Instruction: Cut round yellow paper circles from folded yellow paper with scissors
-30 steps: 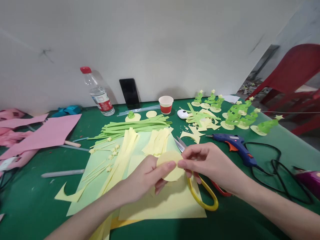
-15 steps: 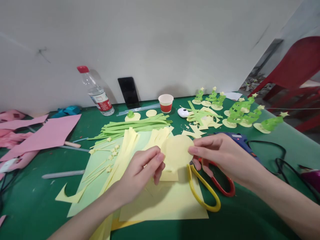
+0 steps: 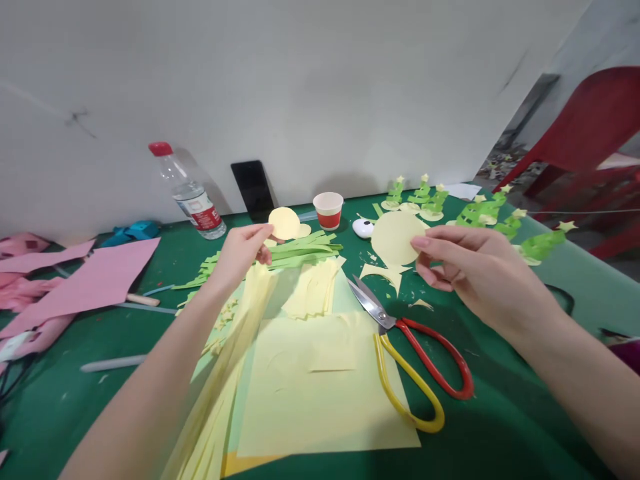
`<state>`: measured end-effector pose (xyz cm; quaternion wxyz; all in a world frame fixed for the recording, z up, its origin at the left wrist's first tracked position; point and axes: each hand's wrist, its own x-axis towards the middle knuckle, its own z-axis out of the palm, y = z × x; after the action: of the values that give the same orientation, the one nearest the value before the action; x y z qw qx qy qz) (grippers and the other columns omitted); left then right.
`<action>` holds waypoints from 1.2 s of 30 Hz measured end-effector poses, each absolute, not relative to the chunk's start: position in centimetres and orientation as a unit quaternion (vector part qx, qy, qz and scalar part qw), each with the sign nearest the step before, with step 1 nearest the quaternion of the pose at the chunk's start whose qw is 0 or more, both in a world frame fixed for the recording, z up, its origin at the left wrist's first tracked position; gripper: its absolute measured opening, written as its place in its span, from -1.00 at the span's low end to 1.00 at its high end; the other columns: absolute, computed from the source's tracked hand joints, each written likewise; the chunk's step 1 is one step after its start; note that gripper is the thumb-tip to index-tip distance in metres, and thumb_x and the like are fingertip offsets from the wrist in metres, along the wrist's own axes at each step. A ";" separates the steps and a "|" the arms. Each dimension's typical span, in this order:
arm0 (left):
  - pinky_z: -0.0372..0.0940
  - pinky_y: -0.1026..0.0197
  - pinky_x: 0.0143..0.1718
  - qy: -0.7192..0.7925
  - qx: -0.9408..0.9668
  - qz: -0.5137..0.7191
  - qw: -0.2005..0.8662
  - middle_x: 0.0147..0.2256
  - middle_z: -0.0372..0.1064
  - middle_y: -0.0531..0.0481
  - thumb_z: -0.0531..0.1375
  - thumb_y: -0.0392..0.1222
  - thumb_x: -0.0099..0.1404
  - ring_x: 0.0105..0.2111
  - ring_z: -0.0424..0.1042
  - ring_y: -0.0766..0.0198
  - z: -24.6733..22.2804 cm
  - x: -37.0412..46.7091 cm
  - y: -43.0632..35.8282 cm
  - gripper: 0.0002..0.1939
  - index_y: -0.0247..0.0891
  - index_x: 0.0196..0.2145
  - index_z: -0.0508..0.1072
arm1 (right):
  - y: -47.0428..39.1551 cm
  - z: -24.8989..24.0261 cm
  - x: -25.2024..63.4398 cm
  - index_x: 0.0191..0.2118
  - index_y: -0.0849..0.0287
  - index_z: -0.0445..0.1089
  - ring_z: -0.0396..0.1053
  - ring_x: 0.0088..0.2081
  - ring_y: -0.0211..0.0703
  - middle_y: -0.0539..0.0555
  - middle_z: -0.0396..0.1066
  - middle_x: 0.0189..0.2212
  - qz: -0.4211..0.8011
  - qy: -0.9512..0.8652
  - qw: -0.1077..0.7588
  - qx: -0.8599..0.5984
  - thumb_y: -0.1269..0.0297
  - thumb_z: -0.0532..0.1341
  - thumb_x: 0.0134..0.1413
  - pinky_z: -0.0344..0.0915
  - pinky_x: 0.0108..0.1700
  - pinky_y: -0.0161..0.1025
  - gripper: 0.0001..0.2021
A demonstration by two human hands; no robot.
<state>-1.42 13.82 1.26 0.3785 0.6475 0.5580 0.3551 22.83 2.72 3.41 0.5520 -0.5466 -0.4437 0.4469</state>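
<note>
Between thumb and fingers, my right hand (image 3: pixel 465 267) pinches the edge of a large pale yellow paper circle (image 3: pixel 395 238), held above the paper scraps (image 3: pixel 387 275). Farther back on the left, my left hand (image 3: pixel 245 248) is closed on a smaller yellow paper circle (image 3: pixel 285 223) over the green paper strips (image 3: pixel 310 250). Scissors (image 3: pixel 384 320) with one yellow and one red handle lie slightly parted below my right hand, partly on a pale yellow sheet (image 3: pixel 285 413). Long yellow strips (image 3: pixel 235 360) run beneath my left forearm.
Several green spiral paper trees (image 3: pixel 543 245) with star tops stand at the right. Along the wall are a water bottle (image 3: pixel 197 203), a phone (image 3: pixel 253 190) and a paper cup (image 3: pixel 328 212). Pink paper (image 3: pixel 100 280) lies left; a red chair (image 3: pixel 595 127) stands beyond the table's right edge.
The hands have moved apart. My left hand has let go of the large circle and reached back-left to a smaller one; my right hand has carried the large circle back-right, uncovering the scissors.
</note>
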 end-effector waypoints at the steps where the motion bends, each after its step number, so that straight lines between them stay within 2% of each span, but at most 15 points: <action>1: 0.30 0.23 -0.45 0.570 0.639 0.340 0.389 -0.40 0.36 0.02 0.07 -0.15 0.29 -0.51 0.34 0.35 0.8 -1.2 15.3 -0.79 -0.36 -0.28 0.38 | 2.6 3.4 22.9 -0.61 0.19 0.42 0.12 -0.68 -0.41 -0.07 0.18 -0.73 0.446 -0.450 0.547 -0.547 0.32 0.27 -0.14 0.02 -0.72 -0.45 -0.86; 3: 0.35 0.10 -0.29 0.587 0.625 0.304 0.415 -0.18 0.33 -0.08 0.09 -0.14 0.28 -0.28 0.39 0.22 -0.2 -0.6 17.9 -0.74 -0.33 -0.12 0.32 | 2.5 3.3 23.0 -0.61 0.20 0.40 0.13 -0.67 -0.41 -0.07 0.19 -0.71 0.445 -0.458 0.543 -0.545 0.31 0.28 -0.13 0.04 -0.71 -0.46 -0.85; 5: 0.33 0.04 -0.22 0.599 0.616 0.271 0.435 -0.11 0.29 -0.11 0.10 -0.16 0.28 -0.20 0.37 0.17 -1.2 0.2 19.9 -0.71 -0.32 -0.07 0.30 | 2.5 3.3 23.1 -0.60 0.19 0.40 0.14 -0.67 -0.42 -0.07 0.19 -0.71 0.445 -0.458 0.547 -0.541 0.31 0.28 -0.12 0.05 -0.71 -0.47 -0.86; 12: 0.32 0.02 -0.20 0.636 0.604 0.219 0.428 -0.08 0.27 -0.12 0.10 -0.16 0.28 -0.18 0.35 0.15 -3.4 1.9 23.8 -0.70 -0.31 -0.06 0.29 | 2.6 3.6 23.6 -0.57 0.19 0.41 0.16 -0.69 -0.43 -0.06 0.26 -0.65 0.429 -0.456 0.568 -0.534 0.36 0.26 -0.10 0.04 -0.72 -0.47 -0.89; 17: 0.32 0.02 -0.20 0.659 0.623 0.168 0.385 -0.08 0.28 -0.13 0.11 -0.17 0.27 -0.18 0.35 0.15 -3.4 1.9 24.0 -0.70 -0.32 -0.06 0.29 | 2.4 4.0 23.9 -0.57 0.15 0.39 0.14 -0.67 -0.38 -0.05 0.24 -0.68 0.419 -0.474 0.556 -0.539 0.31 0.22 -0.06 0.02 -0.69 -0.42 -0.87; 22: 0.32 0.03 -0.20 0.675 0.672 0.102 0.288 -0.09 0.28 -0.12 0.10 -0.16 0.28 -0.18 0.36 0.16 -2.8 2.0 23.6 -0.71 -0.31 -0.06 0.30 | 2.7 4.3 23.5 -0.58 0.15 0.33 0.12 -0.68 -0.32 -0.06 0.18 -0.74 0.369 -0.572 0.425 -0.596 0.17 0.14 -0.05 0.00 -0.66 -0.35 -0.78; 25: 0.31 0.02 -0.19 0.671 0.709 0.085 0.199 -0.08 0.27 -0.12 0.10 -0.16 0.27 -0.16 0.35 0.14 -2.0 2.1 22.5 -0.71 -0.29 -0.06 0.29 | 3.0 3.3 23.2 -0.64 0.19 0.30 0.08 -0.67 -0.33 -0.06 0.18 -0.72 0.372 -0.628 0.313 -0.608 0.23 0.14 -0.09 0.00 -0.61 -0.33 -0.78; 28: 0.31 0.01 -0.17 0.640 0.753 0.070 0.133 -0.08 0.27 -0.11 0.09 -0.15 0.28 -0.16 0.34 0.15 -1.4 1.9 20.0 -0.72 -0.28 -0.07 0.31 | 3.4 1.4 23.3 -0.71 0.20 0.18 -0.08 -0.67 -0.38 -0.08 0.10 -0.73 0.383 -0.658 0.213 -0.613 0.32 0.12 -0.09 -0.14 -0.63 -0.34 -0.74; 30: 0.31 0.03 -0.19 0.608 0.784 0.056 0.112 -0.10 0.29 -0.10 0.09 -0.15 0.28 -0.18 0.35 0.16 -1.1 1.5 17.5 -0.74 -0.29 -0.10 0.33 | 3.7 0.4 23.5 -0.71 0.20 0.16 -0.11 -0.68 -0.39 -0.09 0.09 -0.74 0.405 -0.659 0.176 -0.609 0.33 0.11 -0.08 -0.18 -0.65 -0.34 -0.74; 33: 0.33 0.11 -0.27 0.560 0.821 0.045 0.101 -0.23 0.36 -0.05 0.08 -0.14 0.29 -0.30 0.39 0.24 -1.2 0.4 13.2 -0.78 -0.32 -0.20 0.37 | 4.0 -0.1 23.1 -0.63 0.23 0.23 0.00 -0.70 -0.40 -0.05 0.21 -0.70 0.454 -0.655 0.138 -0.589 0.30 0.06 0.00 -0.07 -0.66 -0.38 -0.75; 36: 0.26 0.24 -0.47 0.510 0.853 0.066 0.095 -0.55 0.38 0.05 0.04 -0.20 0.28 -0.53 0.37 0.29 -1.4 -1.1 9.0 -0.79 -0.31 -0.40 0.41 | 4.2 -0.1 21.6 -0.61 0.24 0.18 0.07 -0.71 -0.43 -0.03 0.25 -0.68 0.514 -0.646 0.120 -0.552 0.29 -0.03 0.11 0.08 -0.62 -0.40 -0.69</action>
<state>-1.09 9.04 -1.36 0.0948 0.8526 0.5096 0.0661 21.62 4.24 -0.13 0.1199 -0.5520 -0.6456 0.5139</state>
